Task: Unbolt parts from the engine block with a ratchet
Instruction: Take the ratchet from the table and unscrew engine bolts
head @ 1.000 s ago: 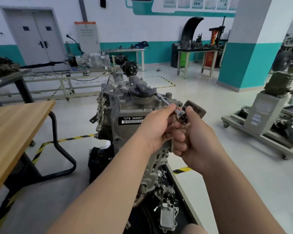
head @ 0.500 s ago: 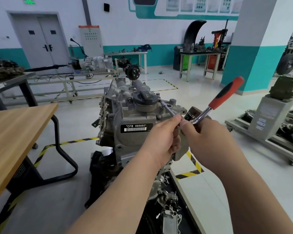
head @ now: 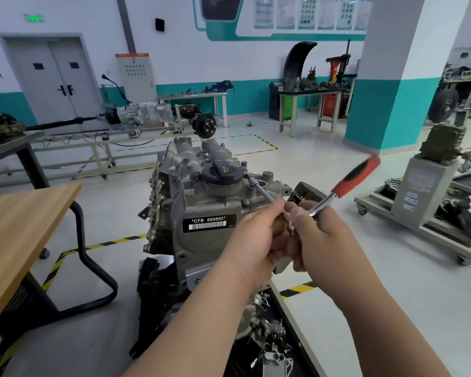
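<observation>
A grey engine block (head: pixel 201 202) with a black oil cap (head: pixel 223 175) and a CFB 666660 label stands in the middle. A ratchet with a red and black handle (head: pixel 355 176) points up and right, blurred. Its long extension bar (head: pixel 261 190) runs up and left to a bolt beside the oil cap. My left hand (head: pixel 252 243) pinches the extension bar near the ratchet head. My right hand (head: pixel 324 240) grips the ratchet's chrome shank just by the head. The ratchet head itself is hidden between my fingers.
A wooden table (head: pixel 19 227) with black legs stands at the left. Loose metal parts (head: pixel 272 338) lie on the black stand below the engine. A grey cart (head: pixel 419 213) with equipment sits at the right, and a teal pillar (head: pixel 392 104) behind it.
The ratchet handle came into view from behind my right hand and swung up to the right. Both hands stayed at the ratchet head, and the view drew slightly back.
</observation>
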Demonstrator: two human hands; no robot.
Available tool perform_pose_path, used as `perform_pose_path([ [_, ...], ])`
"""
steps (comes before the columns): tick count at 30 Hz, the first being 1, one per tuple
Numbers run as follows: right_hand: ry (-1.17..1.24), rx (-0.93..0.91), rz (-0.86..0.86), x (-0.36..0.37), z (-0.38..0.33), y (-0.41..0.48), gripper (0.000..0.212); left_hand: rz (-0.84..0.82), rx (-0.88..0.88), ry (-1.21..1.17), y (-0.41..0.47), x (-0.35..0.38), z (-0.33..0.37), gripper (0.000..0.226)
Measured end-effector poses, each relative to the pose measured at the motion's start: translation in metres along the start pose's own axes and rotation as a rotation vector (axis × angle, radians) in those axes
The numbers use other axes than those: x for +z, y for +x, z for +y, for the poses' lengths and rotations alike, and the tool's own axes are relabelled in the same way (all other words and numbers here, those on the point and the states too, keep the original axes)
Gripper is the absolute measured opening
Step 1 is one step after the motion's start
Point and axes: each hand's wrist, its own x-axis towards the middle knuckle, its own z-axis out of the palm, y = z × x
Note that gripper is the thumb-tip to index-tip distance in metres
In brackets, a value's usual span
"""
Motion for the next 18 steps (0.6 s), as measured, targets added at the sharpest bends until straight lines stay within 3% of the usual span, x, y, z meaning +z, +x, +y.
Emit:
perform_pose_path([
  [4, 0.549, 0.221, -0.126, 0.007, 0.002, -0.002, 0.032, -0.060, -0.007, 0.070, 0.000, -0.005, 0.005, 0.065],
  [7, 0.791, 0.326, -0.201, 0.012, 0.001, -0.005, 0.033, -0.071, 0.005, 0.034, -0.002, -0.006, 0.007, 0.048],
  [9, 0.881, 0.371, -0.244, 0.012, 0.000, -0.005, 0.040, -0.082, 0.010, 0.016, -0.004, -0.006, 0.008, 0.033],
  [12, 0.958, 0.407, -0.309, 0.013, 0.001, -0.006, 0.050, -0.079, 0.006, 0.068, -0.004, -0.008, 0.007, 0.028],
  [18, 0.931, 0.413, -0.308, 0.013, 0.002, -0.009, 0.045, -0.067, 0.005, 0.048, -0.005, -0.009, 0.003, 0.029],
])
